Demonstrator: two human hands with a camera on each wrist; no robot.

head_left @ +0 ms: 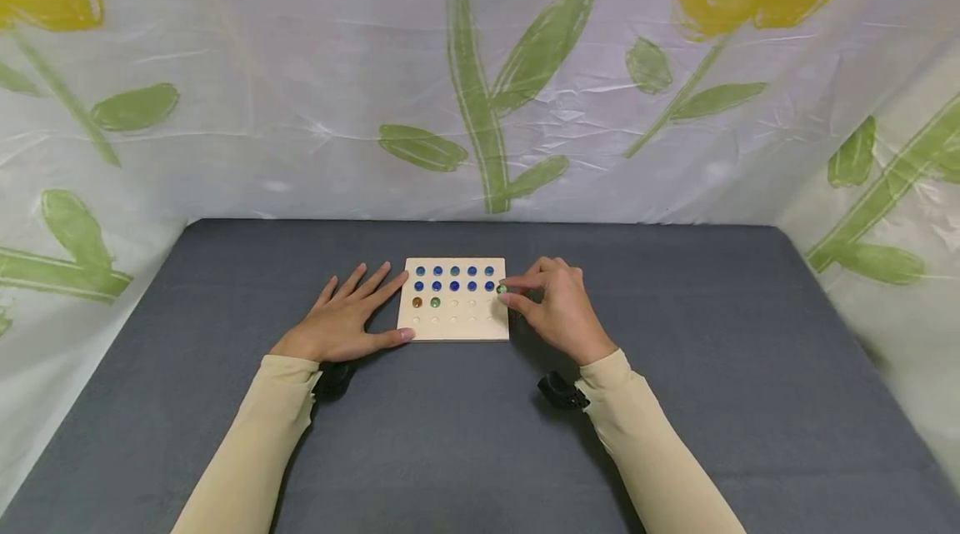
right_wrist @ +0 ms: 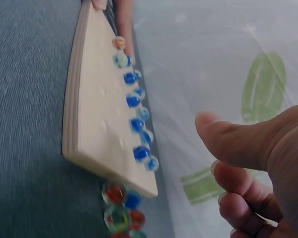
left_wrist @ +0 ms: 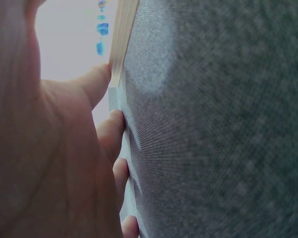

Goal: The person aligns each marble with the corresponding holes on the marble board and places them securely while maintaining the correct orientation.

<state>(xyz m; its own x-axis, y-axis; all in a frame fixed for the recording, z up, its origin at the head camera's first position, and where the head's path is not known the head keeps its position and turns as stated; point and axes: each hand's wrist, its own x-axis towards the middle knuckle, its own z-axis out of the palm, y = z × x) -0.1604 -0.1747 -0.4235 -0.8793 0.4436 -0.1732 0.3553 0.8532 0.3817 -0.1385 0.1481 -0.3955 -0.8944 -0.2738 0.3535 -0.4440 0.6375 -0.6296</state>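
Observation:
A pale wooden board point(head_left: 465, 331) with rows of shallow hollows lies on the dark cloth. Blue marbles point(head_left: 454, 286) fill its two far rows. A brown-orange marble point(head_left: 417, 302) and a green marble point(head_left: 435, 302) sit at the left of the third row. My left hand point(head_left: 337, 326) lies spread, its thumb and index finger touching the board's left side. At the board's right edge, my right hand point(head_left: 558, 309) pinches another green marble point(head_left: 502, 290) between thumb and index finger. In the right wrist view that marble is hidden; the thumb point(right_wrist: 213, 134) shows.
Several loose marbles point(right_wrist: 115, 218), red, green and blue, lie beside the board's right end in the right wrist view. Dark cloth point(head_left: 450, 434) covers the table. A white curtain point(head_left: 300, 101) painted with flowers hangs behind and at the sides.

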